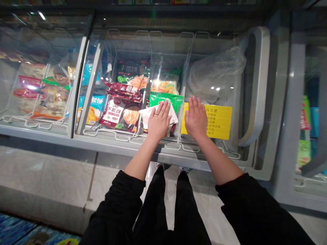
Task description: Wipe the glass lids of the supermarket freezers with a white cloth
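My left hand (159,119) lies flat with its fingers stretched out, on a white sheet (173,115) that could be a tissue or a cloth. The sheet appears to rest on the clear sliding lid (168,44) of a freezer. To its right, my right hand (196,117) is also flat, fingers straight and close together, over the left part of a yellow sign (219,122) with dark writing. Through the lid, a green packet (166,99) shows just beyond my left hand, and dark red packets (114,114) lie to the left.
A grey curved handle (260,85) runs along the lid's right side. White wire dividers (189,64) split the freezer inside. A clear plastic bag (217,73) is at the right. More packaged food (51,98) fills the left section. Another freezer (310,183) stands at the far right.
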A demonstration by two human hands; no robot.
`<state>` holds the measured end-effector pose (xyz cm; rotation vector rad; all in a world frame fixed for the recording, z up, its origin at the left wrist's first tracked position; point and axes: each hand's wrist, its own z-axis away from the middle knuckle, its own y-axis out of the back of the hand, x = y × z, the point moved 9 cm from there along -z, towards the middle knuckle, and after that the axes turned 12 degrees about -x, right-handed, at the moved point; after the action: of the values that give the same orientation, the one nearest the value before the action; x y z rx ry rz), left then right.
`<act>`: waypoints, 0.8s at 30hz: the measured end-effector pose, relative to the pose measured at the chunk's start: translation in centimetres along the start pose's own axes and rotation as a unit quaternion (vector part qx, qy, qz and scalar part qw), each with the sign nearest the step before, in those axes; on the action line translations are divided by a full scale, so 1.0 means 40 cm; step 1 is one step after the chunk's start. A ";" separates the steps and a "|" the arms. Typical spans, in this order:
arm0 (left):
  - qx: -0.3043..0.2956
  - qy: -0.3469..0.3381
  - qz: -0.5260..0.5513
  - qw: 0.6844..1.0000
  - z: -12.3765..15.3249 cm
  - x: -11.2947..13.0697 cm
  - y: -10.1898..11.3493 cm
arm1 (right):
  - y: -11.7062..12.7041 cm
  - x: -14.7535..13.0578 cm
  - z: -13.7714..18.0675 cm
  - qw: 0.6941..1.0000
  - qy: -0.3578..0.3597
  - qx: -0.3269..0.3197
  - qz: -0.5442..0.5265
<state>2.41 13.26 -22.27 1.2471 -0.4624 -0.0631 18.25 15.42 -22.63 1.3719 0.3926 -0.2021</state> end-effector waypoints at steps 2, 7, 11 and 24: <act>-0.003 0.012 0.000 1.000 0.013 0.015 -0.012 | 0.000 0.000 -0.001 1.000 0.000 0.001 0.001; -0.046 -0.097 -0.034 0.994 -0.040 0.043 -0.004 | 0.002 0.000 -0.001 1.000 -0.003 -0.002 -0.005; -0.003 -0.035 -0.018 0.999 -0.089 -0.019 0.045 | 0.002 -0.002 0.000 1.000 -0.001 -0.008 -0.006; -0.028 -0.060 -0.057 0.996 -0.169 -0.055 0.073 | 0.000 -0.001 -0.001 0.999 0.003 -0.018 0.036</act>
<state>2.34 20.95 -21.86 1.2188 -0.4901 -0.2483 18.20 15.44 -22.61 1.3494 0.3494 -0.1317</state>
